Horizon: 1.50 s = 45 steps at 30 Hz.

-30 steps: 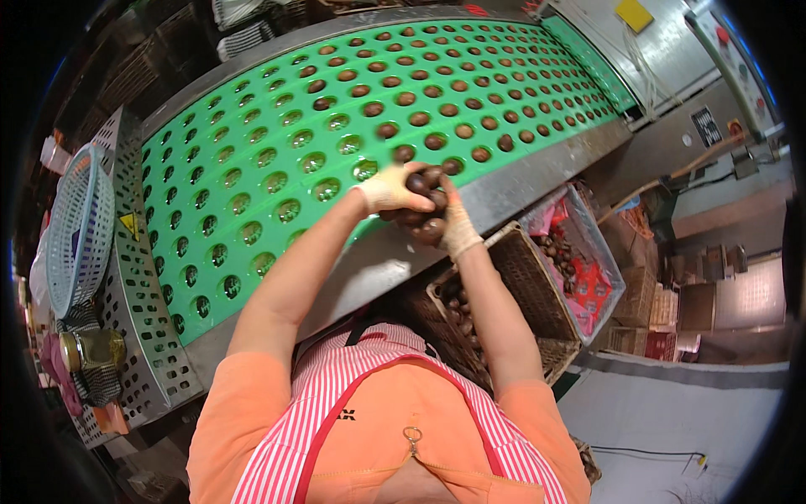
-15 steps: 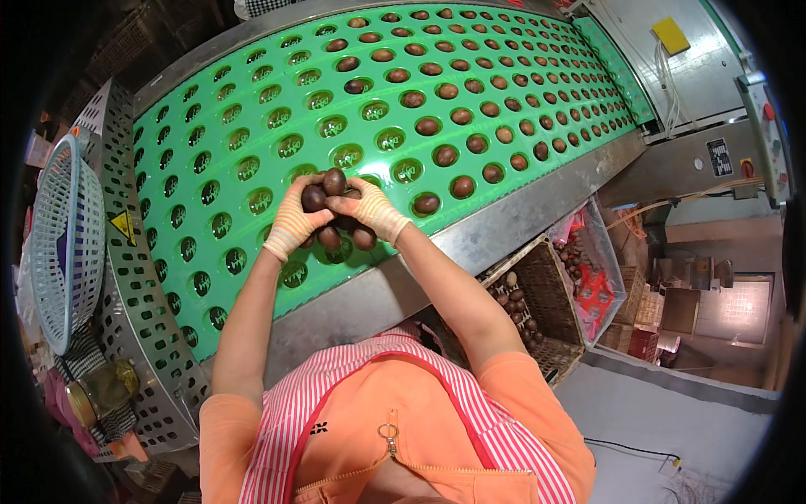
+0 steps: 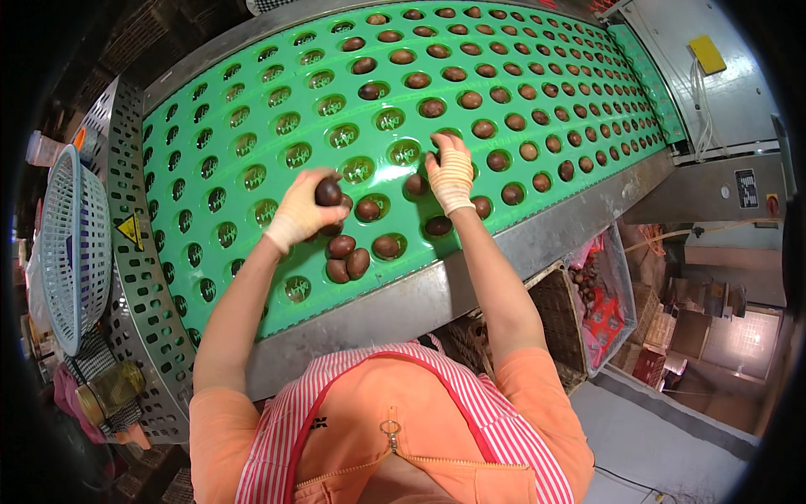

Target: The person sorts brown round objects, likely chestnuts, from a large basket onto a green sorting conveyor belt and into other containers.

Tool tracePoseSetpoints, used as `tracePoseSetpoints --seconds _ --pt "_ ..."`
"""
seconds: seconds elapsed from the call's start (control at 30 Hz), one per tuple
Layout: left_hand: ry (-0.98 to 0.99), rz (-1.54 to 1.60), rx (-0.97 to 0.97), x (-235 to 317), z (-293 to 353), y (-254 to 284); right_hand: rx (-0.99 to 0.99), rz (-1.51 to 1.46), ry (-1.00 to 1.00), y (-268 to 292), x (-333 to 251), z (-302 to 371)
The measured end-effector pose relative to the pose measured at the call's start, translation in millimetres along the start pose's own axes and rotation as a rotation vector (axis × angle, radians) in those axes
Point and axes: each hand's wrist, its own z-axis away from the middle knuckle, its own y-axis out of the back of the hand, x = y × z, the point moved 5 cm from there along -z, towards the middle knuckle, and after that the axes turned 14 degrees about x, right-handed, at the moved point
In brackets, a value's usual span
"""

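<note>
The green moulded sheet [image 3: 269, 197] has rows of oval cups. My left hand [image 3: 299, 210], in a pale knitted glove with bare fingertips, grips a dark brown egg-shaped item [image 3: 328, 192] between thumb and fingers. Others lie close beneath it, and several loose ones [image 3: 341, 246] sit nearer me. In the same kind of glove, my right hand [image 3: 452, 176] curls palm down over the cups farther right. Its palm hides whatever lies under it. Beside its thumb rests another brown item [image 3: 416, 185].
Cups on the right are filled; many on the left are bare. A metal rail [image 3: 369, 298] borders the near edge. A pale blue basket [image 3: 74, 252] stands left by a perforated metal guard [image 3: 138, 294]. At right are a woven crate [image 3: 561, 315] and a plastic-lined crate [image 3: 620, 336].
My hands have moved apart, the right one going right. The cluster they held together is spread over near cups and the sheet. Filled cups appear shifted rightward.
</note>
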Motion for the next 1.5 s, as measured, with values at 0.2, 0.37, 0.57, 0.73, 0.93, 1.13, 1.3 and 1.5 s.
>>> tracePoseSetpoints --seconds 0.2,0.37,0.57,0.73,0.93,1.13,1.3,1.5 --pt "-0.29 -0.702 -0.276 0 -79 -60 -0.478 0.103 0.324 -47 -23 -15" --pt "-0.421 -0.862 -0.292 28 -108 -63 -0.256 -0.064 0.041 -19 -6 -5" --pt "-0.598 -0.912 -0.455 49 -159 -100 -0.123 -0.205 -0.111 -9 -11 15" --pt "-0.64 -0.813 -0.473 45 -175 -123 -0.035 -0.269 -0.229 6 -17 33" --pt "-0.439 -0.542 -0.052 21 -170 -106 -0.051 -0.441 -0.38 23 -39 46" --pt "-0.624 -0.401 0.406 -28 -124 -60 -0.217 -0.225 -0.004 11 -80 64" --pt "-0.218 -0.155 -0.165 -28 -44 -35 -0.342 -0.011 0.004 -37 -84 36" --pt "-0.354 -0.282 -0.081 -44 24 -38 -0.585 0.237 0.447 -96 -95 27"
